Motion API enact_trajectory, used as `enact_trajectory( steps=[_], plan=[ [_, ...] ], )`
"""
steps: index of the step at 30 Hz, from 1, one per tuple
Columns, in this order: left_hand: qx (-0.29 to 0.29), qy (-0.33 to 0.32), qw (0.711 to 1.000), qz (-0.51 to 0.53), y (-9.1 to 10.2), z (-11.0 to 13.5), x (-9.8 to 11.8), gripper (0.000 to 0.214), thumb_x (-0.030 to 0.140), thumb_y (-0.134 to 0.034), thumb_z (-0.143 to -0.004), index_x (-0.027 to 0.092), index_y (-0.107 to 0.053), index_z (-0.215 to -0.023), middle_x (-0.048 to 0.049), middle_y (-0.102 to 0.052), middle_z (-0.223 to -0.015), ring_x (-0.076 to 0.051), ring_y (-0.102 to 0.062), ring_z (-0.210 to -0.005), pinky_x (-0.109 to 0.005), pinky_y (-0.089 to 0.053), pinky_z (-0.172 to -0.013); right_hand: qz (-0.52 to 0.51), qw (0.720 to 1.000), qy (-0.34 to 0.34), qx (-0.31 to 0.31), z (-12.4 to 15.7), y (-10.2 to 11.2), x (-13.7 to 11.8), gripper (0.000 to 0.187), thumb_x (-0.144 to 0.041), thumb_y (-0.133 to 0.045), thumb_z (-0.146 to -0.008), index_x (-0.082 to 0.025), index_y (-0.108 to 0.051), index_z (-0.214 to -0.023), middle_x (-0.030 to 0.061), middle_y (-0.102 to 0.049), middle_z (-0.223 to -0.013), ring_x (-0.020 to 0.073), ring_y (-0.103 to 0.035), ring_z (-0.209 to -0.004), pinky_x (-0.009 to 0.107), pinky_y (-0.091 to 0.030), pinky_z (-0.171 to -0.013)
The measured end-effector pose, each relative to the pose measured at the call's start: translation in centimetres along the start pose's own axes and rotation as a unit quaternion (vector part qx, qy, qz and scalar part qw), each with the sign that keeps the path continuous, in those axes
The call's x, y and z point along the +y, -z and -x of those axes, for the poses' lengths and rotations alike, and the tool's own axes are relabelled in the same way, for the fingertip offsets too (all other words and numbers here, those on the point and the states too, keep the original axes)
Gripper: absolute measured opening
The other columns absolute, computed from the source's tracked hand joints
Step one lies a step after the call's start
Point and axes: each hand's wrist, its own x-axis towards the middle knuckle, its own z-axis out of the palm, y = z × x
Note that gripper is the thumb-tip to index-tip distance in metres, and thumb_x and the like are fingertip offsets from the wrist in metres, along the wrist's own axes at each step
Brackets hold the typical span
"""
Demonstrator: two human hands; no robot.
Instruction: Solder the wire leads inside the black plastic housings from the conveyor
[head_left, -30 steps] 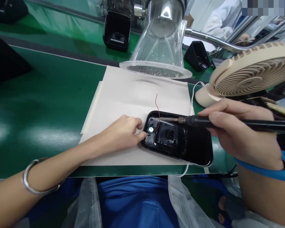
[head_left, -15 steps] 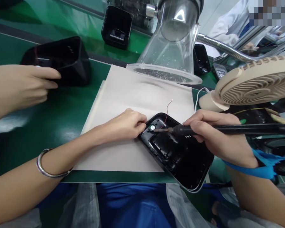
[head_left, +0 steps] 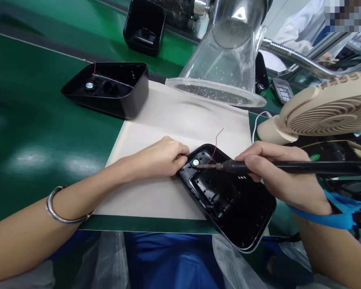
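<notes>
My left hand (head_left: pixel 168 158) is closed at the upper left corner of a shallow black plastic housing (head_left: pixel 252 212), its thumb and fingers pinching the rim. The housing lies tilted across the paper, hollow side up. Near that corner inside it sits a small round silver part (head_left: pixel 195 162) with a green edge, and a thin twisted red wire (head_left: pixel 217 140) rises beside it. My right hand (head_left: pixel 284 178) grips a black soldering iron (head_left: pixel 331 166) like a pen. The iron's tip reaches the edge of the round part; whether they touch I cannot tell.
A deeper black housing (head_left: pixel 134 100) with its own round part and wire stands at the upper left of the pale paper (head_left: pixel 147 200). Behind are another black housing (head_left: pixel 144 46), a clear fume hood (head_left: pixel 219 68) and, at right, a beige fan (head_left: pixel 327 112).
Another person's hand at the left has gone from view. The black housing it was at now stands farther right, against the paper. My hands hold nearly the same pose; the view shifted slightly.
</notes>
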Motion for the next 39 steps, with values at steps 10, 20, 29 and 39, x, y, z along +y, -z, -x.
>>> enact_trajectory(
  steps=[10,20,29,39],
  plan=[
    [-0.016,-0.014,1.000,-0.019,0.4,0.0,0.0,0.024,0.011,-0.041,-0.083,0.014,-0.064,-0.077,-0.0020,-0.064,-0.073,-0.012,-0.056,-0.066,-0.024,-0.035,-0.064,-0.015,0.999,-0.013,-0.035,-0.7,0.7,1.1,0.019,-0.011,-0.051,-0.079,-0.017,-0.063,-0.065,-0.0034,-0.052,-0.047,0.0077,-0.047,-0.044,0.019,-0.033,-0.040],
    [-0.008,-0.071,0.996,-0.050,0.4,0.0,-0.4,0.026,0.011,-0.039,-0.083,0.015,-0.063,-0.074,-0.0009,-0.063,-0.070,-0.011,-0.057,-0.064,-0.024,-0.038,-0.063,-0.041,0.998,0.010,-0.055,-1.4,1.1,3.1,0.017,-0.022,-0.054,-0.081,-0.018,-0.063,-0.067,-0.0048,-0.053,-0.048,0.0066,-0.047,-0.044,0.016,-0.035,-0.041],
    [0.005,-0.083,0.995,-0.052,0.1,0.0,-0.6,0.028,0.011,-0.038,-0.085,0.014,-0.063,-0.073,-0.0016,-0.062,-0.069,-0.011,-0.057,-0.063,-0.024,-0.038,-0.061,-0.023,0.997,0.011,-0.068,-1.6,1.1,2.9,0.019,-0.019,-0.052,-0.080,-0.017,-0.063,-0.064,-0.0041,-0.053,-0.048,0.0062,-0.047,-0.044,0.016,-0.036,-0.041],
    [0.001,-0.082,0.994,-0.067,0.1,0.1,-0.4,0.030,0.014,-0.037,-0.086,0.016,-0.066,-0.079,-0.0022,-0.065,-0.073,-0.012,-0.059,-0.066,-0.024,-0.040,-0.063,-0.036,0.998,0.011,-0.056,-0.9,0.7,2.8,0.021,-0.020,-0.052,-0.081,-0.016,-0.062,-0.063,-0.0030,-0.054,-0.047,0.0081,-0.050,-0.046,0.019,-0.040,-0.047]
  ],
)
